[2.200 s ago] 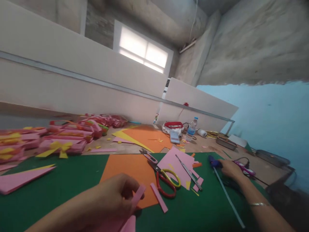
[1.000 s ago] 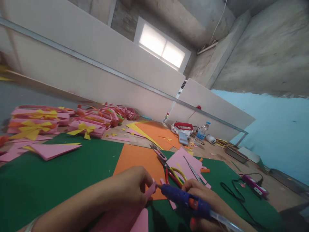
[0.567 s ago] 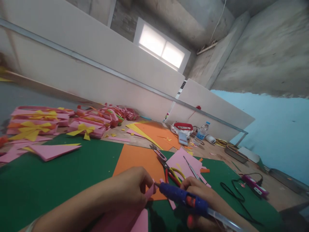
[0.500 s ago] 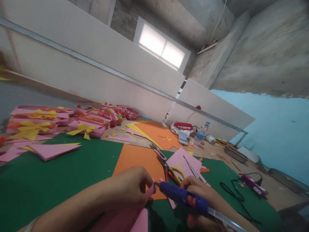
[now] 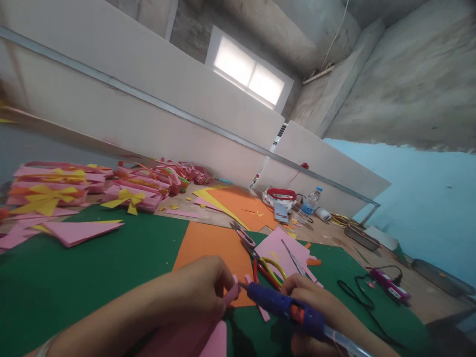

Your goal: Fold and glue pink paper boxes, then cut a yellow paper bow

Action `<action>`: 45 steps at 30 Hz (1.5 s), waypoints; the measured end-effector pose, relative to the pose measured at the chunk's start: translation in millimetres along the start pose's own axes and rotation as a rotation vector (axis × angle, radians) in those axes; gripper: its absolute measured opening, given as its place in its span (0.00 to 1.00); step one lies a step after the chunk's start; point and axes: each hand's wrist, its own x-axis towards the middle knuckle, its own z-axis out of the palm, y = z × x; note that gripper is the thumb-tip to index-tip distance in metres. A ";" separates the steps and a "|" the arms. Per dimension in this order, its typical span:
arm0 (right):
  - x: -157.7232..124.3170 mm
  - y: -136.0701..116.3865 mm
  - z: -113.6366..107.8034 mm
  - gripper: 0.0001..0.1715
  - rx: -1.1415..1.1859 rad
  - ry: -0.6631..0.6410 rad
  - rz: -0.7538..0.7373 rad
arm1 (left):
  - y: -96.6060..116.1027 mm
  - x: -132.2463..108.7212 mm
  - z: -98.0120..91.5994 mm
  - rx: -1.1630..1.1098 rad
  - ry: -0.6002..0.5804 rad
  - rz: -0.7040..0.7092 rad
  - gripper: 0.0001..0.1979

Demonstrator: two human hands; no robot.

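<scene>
My left hand [image 5: 206,287] is closed on a folded piece of pink paper [image 5: 186,337], whose narrow strip end sticks out past the fingertips. My right hand [image 5: 310,302] grips a blue hot glue gun [image 5: 273,301] with a clear glue stick at its back. The gun's nozzle points left, right at the strip end by my left fingertips; whether they touch I cannot tell. Under the hands lie an orange sheet [image 5: 208,243] and a green mat [image 5: 148,258]. Just beyond the gun are scissors with red and yellow handles [image 5: 273,267] and pink thread snips [image 5: 245,238].
Pink paper bags with yellow bows [image 5: 126,198] stand at the back left. Folded pink paper [image 5: 82,232] lies on the mat. Tweezers [image 5: 293,257] rest on a pink sheet [image 5: 275,243]. Farther right are a water bottle [image 5: 310,204], a purple power strip [image 5: 390,285] and a black cord [image 5: 360,297].
The glue gun and my right hand have shifted very slightly right, the nozzle drawing a little away from the strip. My left hand stays nearly still with the pink paper.
</scene>
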 end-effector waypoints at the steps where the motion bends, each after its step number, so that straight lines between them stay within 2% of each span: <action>1: 1.7 1.5 -1.0 0.08 -0.011 -0.018 -0.001 | -0.6 -0.2 -0.2 0.009 0.006 0.003 0.17; 5: 4.0 19.2 -21.7 0.07 -0.112 -0.047 -0.135 | 2.1 -1.0 -2.1 0.009 0.024 -0.014 0.18; 8: 5.0 47.0 -57.8 0.12 -0.256 0.093 -0.186 | 6.8 -0.1 -2.1 0.018 0.079 -0.025 0.21; 10: 8.4 71.2 -87.9 0.16 -0.436 0.239 -0.129 | 8.8 1.9 -1.2 0.001 0.102 -0.046 0.22; 13: 16.3 103.0 -129.2 0.14 -0.591 0.347 -0.038 | 10.2 7.2 -0.7 -0.061 0.169 -0.084 0.21; 15: 20.6 107.8 -144.7 0.17 -0.615 0.403 -0.016 | 10.7 10.7 -1.8 -0.088 0.224 -0.098 0.18; 16: 21.2 102.3 -146.2 0.20 -0.622 0.444 -0.021 | 10.9 11.9 -2.8 -0.110 0.247 -0.107 0.14; 18: 18.3 74.1 -134.3 0.22 -0.570 0.503 -0.064 | 11.3 12.7 -5.2 -0.196 0.294 -0.141 0.08; 19: 15.0 52.8 -121.1 0.19 -0.457 0.515 -0.121 | 11.4 12.5 -6.3 -0.242 0.328 -0.159 0.14; 21: 7.6 3.1 -84.3 0.17 -0.105 0.352 -0.193 | 11.1 11.4 -7.7 -0.296 0.394 -0.180 0.26; 23: 4.4 -44.0 -43.2 0.13 0.100 0.092 -0.258 | 9.9 10.8 -8.2 -0.301 0.434 -0.169 0.30; 24: 5.4 -62.5 -24.3 0.10 0.156 0.037 -0.280 | 9.1 10.8 -8.2 -0.301 0.440 -0.154 0.30; 26: 12.7 -85.7 5.6 0.11 0.250 -0.014 -0.273 | 7.2 11.1 -8.0 -0.302 0.438 -0.129 0.31; 29: 29.1 -92.9 28.4 0.10 0.396 -0.150 -0.244 | 6.0 11.5 -8.1 -0.316 0.440 -0.091 0.29; 32: 40.4 -89.4 33.4 0.04 0.499 -0.208 -0.256 | 6.3 11.5 -9.1 -0.331 0.450 -0.069 0.26; 37: 43.2 -90.1 35.5 0.03 0.608 -0.154 -0.177 | 5.9 13.0 -10.0 -0.321 0.367 -0.079 0.29; 41: 43.0 -90.2 36.2 0.07 0.578 -0.107 -0.152 | 8.8 12.7 -8.8 -0.083 0.391 -0.178 0.28; 45: 45.1 -86.3 38.0 0.07 0.543 -0.038 -0.194 | 10.7 12.2 -5.0 0.032 0.426 -0.173 0.28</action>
